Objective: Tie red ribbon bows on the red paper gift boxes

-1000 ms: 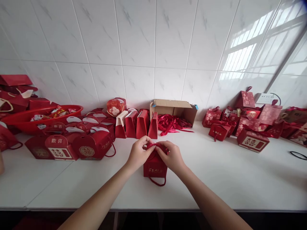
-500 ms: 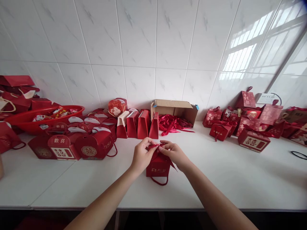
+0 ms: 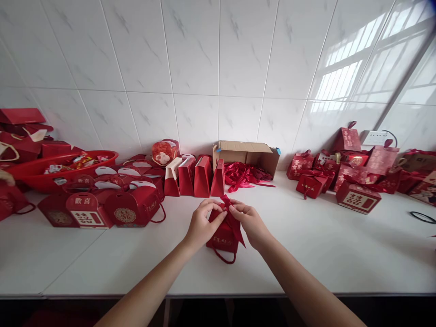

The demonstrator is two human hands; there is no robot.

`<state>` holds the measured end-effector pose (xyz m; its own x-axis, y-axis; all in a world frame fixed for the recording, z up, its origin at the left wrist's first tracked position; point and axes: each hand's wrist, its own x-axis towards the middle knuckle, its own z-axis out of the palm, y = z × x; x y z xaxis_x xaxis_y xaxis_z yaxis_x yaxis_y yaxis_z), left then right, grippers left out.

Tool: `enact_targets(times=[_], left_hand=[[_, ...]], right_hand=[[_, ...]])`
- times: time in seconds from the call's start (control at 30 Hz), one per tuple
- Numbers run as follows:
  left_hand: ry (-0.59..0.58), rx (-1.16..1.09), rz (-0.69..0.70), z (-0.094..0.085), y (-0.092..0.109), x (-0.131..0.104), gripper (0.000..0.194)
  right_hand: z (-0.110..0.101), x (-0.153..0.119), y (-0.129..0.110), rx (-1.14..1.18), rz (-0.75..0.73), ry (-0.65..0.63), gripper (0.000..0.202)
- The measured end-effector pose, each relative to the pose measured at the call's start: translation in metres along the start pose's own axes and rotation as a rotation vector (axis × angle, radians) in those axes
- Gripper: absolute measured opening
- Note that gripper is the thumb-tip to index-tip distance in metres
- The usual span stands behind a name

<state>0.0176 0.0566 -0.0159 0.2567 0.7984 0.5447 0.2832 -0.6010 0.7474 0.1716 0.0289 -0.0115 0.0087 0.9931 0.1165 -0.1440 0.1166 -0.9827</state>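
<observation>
"What do your hands have?"
"Through my feed, my left hand [image 3: 200, 225] and right hand [image 3: 252, 222] both close to a fingertip pinch on a red ribbon [image 3: 237, 230], directly over the red gift box [image 3: 222, 240] on the bench [image 3: 136, 268]."
"And around that gift box?"
"Behind it, I see a cardboard carton [image 3: 245, 146] with loose ribbons [image 3: 242, 175]; left of it, double-happiness boxes [image 3: 89, 217] and a red basin [image 3: 41, 181]; farther right, more red boxes [image 3: 311, 185]."

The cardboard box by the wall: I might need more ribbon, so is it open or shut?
Open. The cardboard box shows its inside, and red ribbons spill out onto the white table.
</observation>
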Motion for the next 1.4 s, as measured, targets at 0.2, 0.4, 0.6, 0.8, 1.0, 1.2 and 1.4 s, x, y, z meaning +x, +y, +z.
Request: enact_targets(times=[0.2, 0.4, 0.6, 0.8, 1.0, 1.2, 1.4], left_hand=[[-0.052, -0.064, -0.116, 0.001, 0.001, 0.001, 0.019], [-0.182, -0.24, -0.249, -0.005, 0.007, 0.004, 0.021], [-0.338, -0.302, -0.318, -0.018, 0.023, 0.009, 0.023], [-0.438, -0.277, -0.316, -0.025, 0.032, 0.013, 0.016], [-0.488, -0.075, -0.194, -0.029, 0.036, 0.022, 0.011], [-0.497, 0.111, -0.122, -0.033, 0.041, 0.03, 0.006], [-0.526, 0.185, -0.095, -0.038, 0.045, 0.033, 0.005]], right_hand=[[0.003, -0.009, -0.003, -0.016, 0.027, 0.016, 0.035], [-0.001, -0.022, -0.01, -0.162, 0.013, -0.009, 0.032], [-0.014, -0.028, -0.012, -0.554, -0.186, 0.017, 0.017], [-0.028, -0.042, -0.037, -0.904, -0.368, -0.011, 0.024], [-0.039, -0.027, -0.06, -0.715, -0.2, -0.196, 0.042], [-0.03, 0.026, -0.052, -0.492, -0.019, -0.377, 0.048], [-0.031, 0.02, -0.055, -0.589, -0.218, -0.424, 0.017]])
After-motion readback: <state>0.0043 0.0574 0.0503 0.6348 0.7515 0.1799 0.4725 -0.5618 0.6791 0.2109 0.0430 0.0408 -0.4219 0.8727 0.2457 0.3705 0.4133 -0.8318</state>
